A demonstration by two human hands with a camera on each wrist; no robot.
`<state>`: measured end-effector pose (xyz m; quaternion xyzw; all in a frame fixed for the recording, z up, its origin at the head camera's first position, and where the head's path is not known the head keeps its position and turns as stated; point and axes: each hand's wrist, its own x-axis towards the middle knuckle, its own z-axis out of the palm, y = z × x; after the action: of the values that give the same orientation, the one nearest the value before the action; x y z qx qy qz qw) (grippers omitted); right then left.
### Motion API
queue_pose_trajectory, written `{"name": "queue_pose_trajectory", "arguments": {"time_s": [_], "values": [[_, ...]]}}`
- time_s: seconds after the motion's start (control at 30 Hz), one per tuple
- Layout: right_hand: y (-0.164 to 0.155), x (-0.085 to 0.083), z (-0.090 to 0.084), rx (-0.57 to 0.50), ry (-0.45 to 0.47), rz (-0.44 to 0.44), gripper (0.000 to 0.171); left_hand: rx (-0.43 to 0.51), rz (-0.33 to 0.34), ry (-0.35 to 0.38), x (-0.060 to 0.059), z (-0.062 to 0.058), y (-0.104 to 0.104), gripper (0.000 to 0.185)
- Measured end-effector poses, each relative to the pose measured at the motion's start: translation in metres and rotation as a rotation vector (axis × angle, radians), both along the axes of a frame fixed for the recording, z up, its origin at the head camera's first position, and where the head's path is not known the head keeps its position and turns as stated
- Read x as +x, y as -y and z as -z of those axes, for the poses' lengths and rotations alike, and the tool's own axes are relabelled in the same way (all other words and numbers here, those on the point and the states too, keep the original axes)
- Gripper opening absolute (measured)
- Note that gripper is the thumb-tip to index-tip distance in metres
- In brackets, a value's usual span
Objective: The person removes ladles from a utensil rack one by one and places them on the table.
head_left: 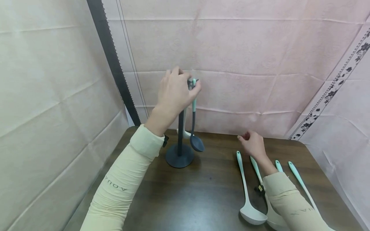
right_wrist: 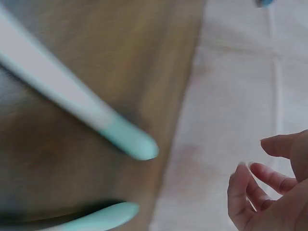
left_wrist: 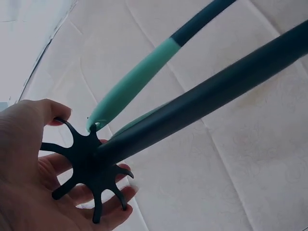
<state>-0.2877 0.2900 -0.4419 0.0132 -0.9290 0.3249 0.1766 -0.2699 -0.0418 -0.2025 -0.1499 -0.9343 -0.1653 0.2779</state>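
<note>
At the top of a dark utensil stand [head_left: 180, 156], my left hand [head_left: 174, 93] holds the hooked crown [left_wrist: 86, 156], its fingers around the hooks. From one hook hangs a dark blue spoon [head_left: 197, 143] with a mint handle [left_wrist: 132, 84]. A white utensil [head_left: 188, 134] hangs behind it, partly hidden by the stand and spoon. My right hand [head_left: 253, 144] is above the table's far side, fingers loosely bent and holding nothing. Just below it are the mint handle ends of a white ladle [head_left: 251, 213] and a second white utensil [head_left: 272, 215].
Two more mint-handled utensils lie to the right, one handle [head_left: 278, 166] mostly covered by the right sleeve, the other handle [head_left: 297, 175] farther out. The brown table [head_left: 214, 189] meets a pale cloth backdrop [head_left: 231, 96] behind, with cloth along both sides.
</note>
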Motion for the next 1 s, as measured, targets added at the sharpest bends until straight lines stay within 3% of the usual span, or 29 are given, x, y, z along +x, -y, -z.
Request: {"name": "queue_pose_trajectory", "arguments": {"time_s": [0.2,0.33,0.5,0.67,0.83,1.0], "values": [[0.017,0.007,-0.036,-0.018,-0.099,-0.033,0.028,-0.057,-0.114,0.02,0.008,0.002,-0.008,0.052],[0.026,0.008,-0.05,0.001,-0.118,-0.064,0.033,-0.103,-0.168,0.0,0.011,0.005,-0.014,0.053],[0.032,0.009,-0.056,0.015,-0.132,-0.083,0.044,-0.168,-0.204,-0.047,0.011,0.008,-0.019,0.05],[0.032,0.01,-0.056,0.045,-0.206,-0.077,0.051,-0.221,-0.228,-0.128,0.01,0.01,-0.023,0.048],[0.035,0.012,-0.061,0.079,-0.274,-0.071,0.054,-0.225,-0.245,-0.151,0.008,0.012,-0.024,0.045],[0.037,0.015,-0.065,0.14,-0.265,-0.068,0.067,-0.213,-0.241,-0.19,0.007,0.013,-0.024,0.042]]}}
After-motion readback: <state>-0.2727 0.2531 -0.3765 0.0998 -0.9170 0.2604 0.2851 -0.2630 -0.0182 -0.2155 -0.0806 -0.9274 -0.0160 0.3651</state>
